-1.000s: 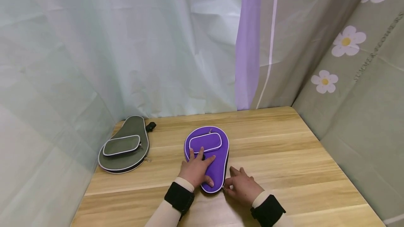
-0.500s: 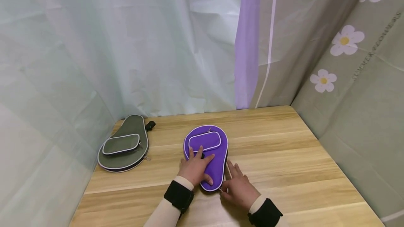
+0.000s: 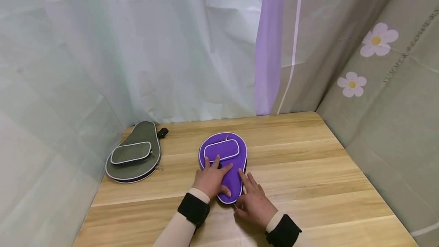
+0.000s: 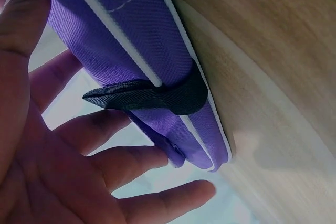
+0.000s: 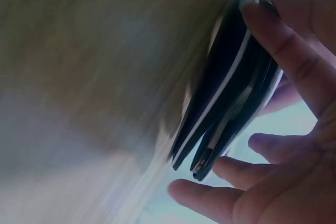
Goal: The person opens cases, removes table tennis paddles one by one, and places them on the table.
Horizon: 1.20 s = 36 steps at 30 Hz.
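Observation:
A purple table tennis paddle case [image 3: 234,167] with white piping lies on the table, its narrow end toward me. My left hand [image 3: 208,181] rests on it with spread fingers, below the small front pocket [image 3: 222,150]. At the narrow end's right corner my right hand [image 3: 256,206] pinches the metal zipper pull [image 5: 269,4] between thumb and index finger; its other fingers stretch along the case's right side. In the right wrist view the zipper side shows a gap between its edges. A black strap loop [image 4: 181,95] crosses the case's side in the left wrist view.
A grey-green paddle case [image 3: 142,165] of the same shape, with a black strap [image 3: 162,132], lies at the table's left edge. Curtains [image 3: 192,48] hang behind and on both sides of the wooden table [image 3: 302,163].
My right hand has moved slightly left around the case's narrow end with the zipper pull, and its straight fingers now reach the case's right edge. The left hand stays on the case.

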Tool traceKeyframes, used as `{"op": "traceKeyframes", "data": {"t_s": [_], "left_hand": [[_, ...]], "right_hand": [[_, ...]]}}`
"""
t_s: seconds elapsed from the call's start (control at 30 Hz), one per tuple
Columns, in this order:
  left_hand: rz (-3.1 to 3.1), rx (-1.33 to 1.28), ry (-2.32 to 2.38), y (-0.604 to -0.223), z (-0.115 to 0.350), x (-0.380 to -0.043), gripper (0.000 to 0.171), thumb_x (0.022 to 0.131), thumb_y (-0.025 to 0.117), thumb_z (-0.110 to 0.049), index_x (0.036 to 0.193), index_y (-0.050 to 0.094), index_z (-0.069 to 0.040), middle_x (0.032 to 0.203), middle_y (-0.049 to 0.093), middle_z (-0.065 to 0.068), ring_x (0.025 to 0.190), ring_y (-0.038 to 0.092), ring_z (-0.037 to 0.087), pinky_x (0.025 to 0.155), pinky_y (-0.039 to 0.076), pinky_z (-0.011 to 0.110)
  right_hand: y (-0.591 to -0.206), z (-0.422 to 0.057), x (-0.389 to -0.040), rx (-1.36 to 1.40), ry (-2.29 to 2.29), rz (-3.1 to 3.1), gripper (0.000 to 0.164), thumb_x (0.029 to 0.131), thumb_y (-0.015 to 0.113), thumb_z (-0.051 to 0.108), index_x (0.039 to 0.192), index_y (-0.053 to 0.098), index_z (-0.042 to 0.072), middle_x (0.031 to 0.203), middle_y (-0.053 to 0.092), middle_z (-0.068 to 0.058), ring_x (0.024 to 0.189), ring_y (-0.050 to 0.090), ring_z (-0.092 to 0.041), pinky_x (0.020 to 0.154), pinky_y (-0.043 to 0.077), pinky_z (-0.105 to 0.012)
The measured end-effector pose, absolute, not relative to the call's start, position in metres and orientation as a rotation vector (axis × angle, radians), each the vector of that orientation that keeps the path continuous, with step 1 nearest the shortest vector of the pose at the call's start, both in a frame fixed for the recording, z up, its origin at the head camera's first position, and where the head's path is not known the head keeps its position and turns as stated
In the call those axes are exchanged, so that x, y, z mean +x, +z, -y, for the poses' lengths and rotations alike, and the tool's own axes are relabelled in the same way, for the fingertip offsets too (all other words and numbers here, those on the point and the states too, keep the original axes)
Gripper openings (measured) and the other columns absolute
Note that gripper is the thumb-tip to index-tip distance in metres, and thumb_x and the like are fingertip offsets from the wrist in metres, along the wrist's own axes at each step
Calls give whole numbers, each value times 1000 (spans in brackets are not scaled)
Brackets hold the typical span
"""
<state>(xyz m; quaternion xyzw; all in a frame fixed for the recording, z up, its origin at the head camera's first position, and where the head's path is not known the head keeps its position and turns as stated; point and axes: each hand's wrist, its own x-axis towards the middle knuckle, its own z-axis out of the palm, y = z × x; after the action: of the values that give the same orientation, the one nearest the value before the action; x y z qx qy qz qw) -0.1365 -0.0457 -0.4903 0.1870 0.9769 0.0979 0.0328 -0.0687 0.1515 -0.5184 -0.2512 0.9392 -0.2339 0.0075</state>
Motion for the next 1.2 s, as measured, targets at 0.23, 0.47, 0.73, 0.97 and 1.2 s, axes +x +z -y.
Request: {"op": "traceKeyframes", "data": {"t_s": [0.23, 0.47, 0.73, 0.97, 1.2], "left_hand": [[-3021, 609, 250, -492, 46, -139, 98, 59, 83, -68, 147, 55, -38, 161, 41, 23, 140, 39, 65, 97, 48, 75], [-3054, 644, 174, -494, 49, -142, 99, 58, 80, -75, 147, 55, -39, 158, 45, 22, 133, 47, 65, 95, 53, 69], [-3101, 661, 141, -493, 49, -143, 99, 56, 81, -78, 145, 56, -41, 155, 51, 18, 128, 55, 61, 92, 55, 67], [-3174, 635, 121, -491, 52, -144, 93, 58, 84, -77, 141, 61, -42, 149, 60, 9, 125, 63, 51, 98, 49, 71], [-3174, 637, 137, -492, 52, -143, 85, 64, 84, -70, 140, 62, -40, 150, 60, 5, 126, 63, 47, 97, 50, 70]], "right_hand": [[-517, -142, -68, -848, -722, -2929, 10, 79, 84, 26, 70, 79, 25, 169, 25, -21, 154, 21, -55, 109, 36, -77], [-519, -132, -68, -860, -683, -2959, 8, 77, 84, 26, 70, 81, 24, 169, 26, -19, 155, 19, -52, 109, 35, -78], [-517, -115, -65, -862, -648, -3041, 12, 75, 84, 23, 65, 78, 21, 165, 36, -21, 151, 29, -54, 104, 39, -78], [-518, -94, -61, -741, -603, -3143, 9, 76, 80, 23, 68, 82, 21, 165, 38, -18, 149, 33, -52, 99, 42, -76], [-518, -84, -62, -669, -632, -3142, 13, 76, 77, 22, 63, 79, 23, 164, 38, -17, 150, 32, -51, 101, 40, -77]]}}
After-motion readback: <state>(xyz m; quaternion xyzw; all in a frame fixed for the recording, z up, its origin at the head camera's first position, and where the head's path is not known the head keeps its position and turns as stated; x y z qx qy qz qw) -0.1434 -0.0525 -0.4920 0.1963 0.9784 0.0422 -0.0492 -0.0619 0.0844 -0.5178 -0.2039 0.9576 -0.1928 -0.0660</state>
